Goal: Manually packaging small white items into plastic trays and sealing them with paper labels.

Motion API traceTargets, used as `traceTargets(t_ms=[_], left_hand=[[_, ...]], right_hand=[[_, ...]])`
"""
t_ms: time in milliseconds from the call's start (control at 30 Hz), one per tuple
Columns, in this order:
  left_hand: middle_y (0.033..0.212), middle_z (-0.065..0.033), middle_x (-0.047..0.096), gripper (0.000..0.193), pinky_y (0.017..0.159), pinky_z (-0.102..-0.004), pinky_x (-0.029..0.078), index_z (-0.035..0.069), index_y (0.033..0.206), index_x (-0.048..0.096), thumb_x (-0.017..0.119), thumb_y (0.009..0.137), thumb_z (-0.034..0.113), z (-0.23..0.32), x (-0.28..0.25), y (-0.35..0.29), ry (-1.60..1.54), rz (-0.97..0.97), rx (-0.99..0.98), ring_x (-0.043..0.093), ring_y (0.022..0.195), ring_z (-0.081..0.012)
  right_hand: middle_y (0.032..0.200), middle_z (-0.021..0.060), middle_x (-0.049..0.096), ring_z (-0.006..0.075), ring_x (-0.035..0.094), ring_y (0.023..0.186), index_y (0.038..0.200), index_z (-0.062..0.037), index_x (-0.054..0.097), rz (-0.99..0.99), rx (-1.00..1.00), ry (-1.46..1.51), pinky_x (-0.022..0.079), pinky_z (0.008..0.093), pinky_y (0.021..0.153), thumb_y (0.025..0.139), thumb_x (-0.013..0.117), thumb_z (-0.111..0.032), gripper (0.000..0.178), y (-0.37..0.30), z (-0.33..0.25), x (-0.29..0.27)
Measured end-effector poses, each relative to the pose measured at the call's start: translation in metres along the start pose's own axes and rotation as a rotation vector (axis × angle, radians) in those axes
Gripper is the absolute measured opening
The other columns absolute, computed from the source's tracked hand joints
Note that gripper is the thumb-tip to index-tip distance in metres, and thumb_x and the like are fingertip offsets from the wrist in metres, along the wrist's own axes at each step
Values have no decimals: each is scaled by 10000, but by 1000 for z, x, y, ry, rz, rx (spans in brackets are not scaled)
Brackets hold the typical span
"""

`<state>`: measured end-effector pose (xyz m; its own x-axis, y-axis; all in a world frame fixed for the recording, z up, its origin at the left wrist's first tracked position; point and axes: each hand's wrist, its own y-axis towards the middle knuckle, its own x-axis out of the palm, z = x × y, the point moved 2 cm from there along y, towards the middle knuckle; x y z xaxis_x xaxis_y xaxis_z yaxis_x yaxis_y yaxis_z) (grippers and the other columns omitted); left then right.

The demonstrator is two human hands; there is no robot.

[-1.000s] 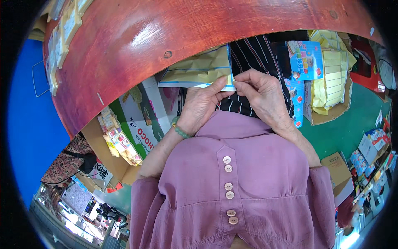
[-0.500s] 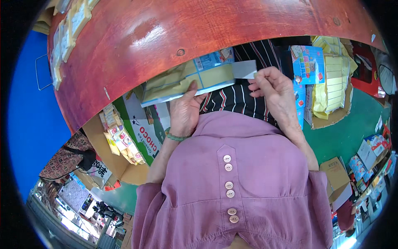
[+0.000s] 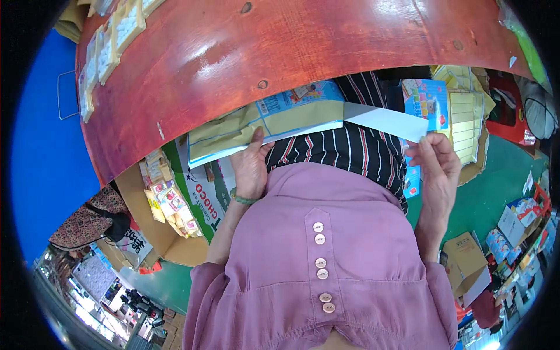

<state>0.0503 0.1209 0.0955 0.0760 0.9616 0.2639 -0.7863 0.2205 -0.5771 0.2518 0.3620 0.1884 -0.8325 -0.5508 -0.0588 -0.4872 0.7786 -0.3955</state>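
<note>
My left hand (image 3: 249, 169) grips the lower edge of a flat folded carton (image 3: 291, 119), its thumb on top and its fingers underneath. The carton has tan panels, blue lines and a blue printed end, and its far side passes under the table edge. A long white strip (image 3: 385, 121) sticks out from the carton's right end. My right hand (image 3: 438, 163) pinches the strip's outer end between thumb and fingers. Whether the strip is part of the carton or separate, I cannot tell. Both things are above my lap, over striped black fabric (image 3: 326, 146).
A red wooden table (image 3: 326, 41) curves across the top, with wooden trays (image 3: 108, 58) of white pieces at its left. Below left stands a cardboard box (image 3: 181, 248) with small packets. At right are blue printed packages (image 3: 424, 96) and yellow packs (image 3: 465, 125) in a box.
My right hand has moved right and slightly down, and much more of the white strip now shows. My left hand and the carton have shifted slightly left and down in the picture.
</note>
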Motion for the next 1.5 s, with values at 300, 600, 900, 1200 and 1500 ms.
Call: traceTargets(t_ms=[300,600,900,1200,1500], left_hand=[[1134,-76,576,352,698,-316,536,41,1185,502,624,858,0,-3,-9,6,53,47,121,596,952,-161],[1003,-107,639,260,763,-300,479,-50,1030,594,691,815,57,-7,11,24,660,164,480,591,864,-164],[1044,-122,641,331,900,-340,426,-49,1077,589,709,792,68,-4,34,14,830,-122,573,571,970,-221],[727,-48,609,218,546,-232,399,-25,869,651,559,923,165,65,9,-24,1149,-450,-185,525,614,-89],[941,-105,661,238,709,-255,504,-56,992,653,562,917,152,116,144,-94,733,-878,150,629,787,-134]], right_hand=[[930,101,660,102,620,757,1007,-15,570,128,-171,114,484,196,642,950,533,-110,117,8,-16,-102],[954,101,660,106,614,761,1010,-17,555,76,-270,180,482,197,649,961,514,-117,119,8,-20,-108],[824,73,657,121,646,749,975,-16,570,200,-250,103,484,206,628,931,556,-96,93,-14,-38,-100],[925,105,620,169,654,779,897,15,572,39,-375,104,499,244,680,893,562,-32,49,-11,-71,-84],[892,89,631,118,577,765,832,17,605,-135,-539,-238,458,251,680,786,634,55,66,-16,-104,4]])
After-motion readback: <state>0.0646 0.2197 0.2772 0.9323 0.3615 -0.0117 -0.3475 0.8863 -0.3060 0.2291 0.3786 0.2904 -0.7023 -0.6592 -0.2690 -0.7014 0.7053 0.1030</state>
